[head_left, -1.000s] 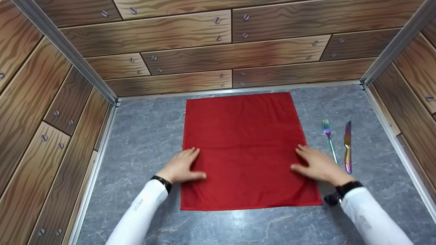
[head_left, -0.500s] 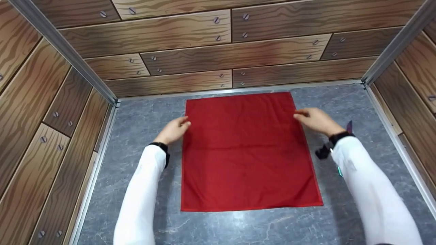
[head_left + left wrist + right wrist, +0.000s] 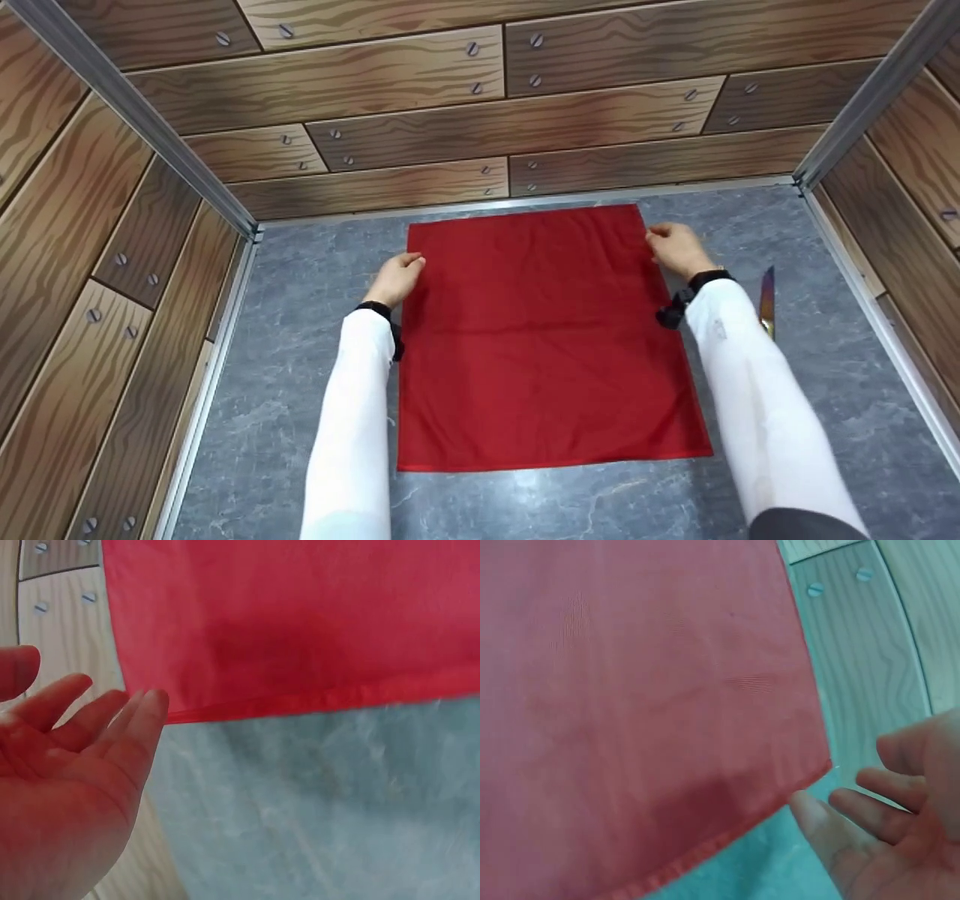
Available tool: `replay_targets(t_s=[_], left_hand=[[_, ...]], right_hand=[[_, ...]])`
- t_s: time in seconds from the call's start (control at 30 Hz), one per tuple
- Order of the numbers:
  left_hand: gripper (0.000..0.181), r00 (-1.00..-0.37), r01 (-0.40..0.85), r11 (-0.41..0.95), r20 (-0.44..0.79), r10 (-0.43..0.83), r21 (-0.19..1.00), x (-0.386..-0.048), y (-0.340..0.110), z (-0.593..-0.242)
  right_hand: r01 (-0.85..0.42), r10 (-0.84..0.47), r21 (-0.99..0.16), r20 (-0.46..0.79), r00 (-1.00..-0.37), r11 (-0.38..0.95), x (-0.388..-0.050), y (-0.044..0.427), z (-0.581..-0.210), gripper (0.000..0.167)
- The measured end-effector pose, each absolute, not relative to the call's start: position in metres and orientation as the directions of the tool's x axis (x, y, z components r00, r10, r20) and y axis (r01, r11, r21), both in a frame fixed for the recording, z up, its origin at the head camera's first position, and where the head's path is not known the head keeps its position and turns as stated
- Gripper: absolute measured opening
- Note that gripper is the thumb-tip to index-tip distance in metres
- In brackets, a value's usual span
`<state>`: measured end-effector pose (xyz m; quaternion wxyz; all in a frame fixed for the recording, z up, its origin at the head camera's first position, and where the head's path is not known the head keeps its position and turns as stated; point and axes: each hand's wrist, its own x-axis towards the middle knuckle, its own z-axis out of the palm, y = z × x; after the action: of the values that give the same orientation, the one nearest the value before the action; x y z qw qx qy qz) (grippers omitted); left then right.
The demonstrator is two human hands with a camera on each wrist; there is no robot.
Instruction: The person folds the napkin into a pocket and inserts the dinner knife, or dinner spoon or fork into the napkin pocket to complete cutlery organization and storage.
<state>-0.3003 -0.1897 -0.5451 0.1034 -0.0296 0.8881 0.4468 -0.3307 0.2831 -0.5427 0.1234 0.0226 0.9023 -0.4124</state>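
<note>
Can see the red cloth (image 3: pixel 540 360) spread flat, lightly creased, in the middle of the grey tabletop (image 3: pixel 270 420). Taking its centre as the dial, find the left hand (image 3: pixel 395 280) at ten o'clock and the right hand (image 3: pixel 679 249) at two, fingertips right at its side edges. Can make out bent fingers on both, some close together, others apart; cannot tell a pinch on the cloth from mere touch. Note at three o'clock the knife (image 3: pixel 766 296), partly behind the right sleeve (image 3: pixel 757 397).
</note>
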Motion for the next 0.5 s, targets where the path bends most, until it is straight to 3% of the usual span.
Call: replay_targets(t_s=[0.27,0.5], left_hand=[[0.047,-0.969,-0.243,0.548,-0.22,-0.108,0.801,-0.305,-0.183,-0.565],[0.051,-0.962,-0.264,0.607,-0.25,-0.109,0.749,-0.306,-0.181,-0.57]], right_hand=[[0.252,-0.007,-0.795,-0.306,-0.952,0.552,-0.336,0.272,-0.559,0.057],[0.338,0.006,-0.849,-0.367,-0.93,0.406,-0.337,0.265,-0.567,0.065]])
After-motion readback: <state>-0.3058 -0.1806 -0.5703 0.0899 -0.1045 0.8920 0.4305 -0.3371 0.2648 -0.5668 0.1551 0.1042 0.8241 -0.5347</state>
